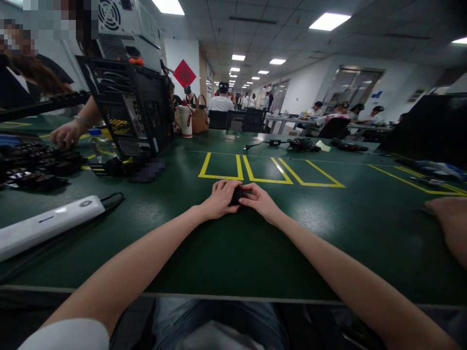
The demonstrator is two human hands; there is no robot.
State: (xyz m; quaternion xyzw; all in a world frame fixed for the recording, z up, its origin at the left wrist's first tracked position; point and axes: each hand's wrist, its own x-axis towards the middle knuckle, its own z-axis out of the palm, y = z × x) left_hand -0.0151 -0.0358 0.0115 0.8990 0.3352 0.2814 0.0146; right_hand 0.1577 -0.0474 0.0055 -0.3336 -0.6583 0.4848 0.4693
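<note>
A small black object (236, 195) is between my two hands, just above or on the green table (233, 253), near the yellow tape outlines. My left hand (220, 199) wraps round its left side, fingers curled over the top and thumb below. From the right, my right hand (258, 200) pinches at the same object with thumb and fingertips. Much of the object is hidden by the fingers, so its kind cannot be made out. Yellow tape (221, 177) marks several open-topped shapes on the table just beyond my hands.
At left are a white device (51, 223) with a black cable, a pile of black parts (36, 163) and a black computer case (134, 104). Another person's hand (69, 133) is behind them. A further hand (450, 218) rests at the right edge. Cables (301, 144) lie farther back.
</note>
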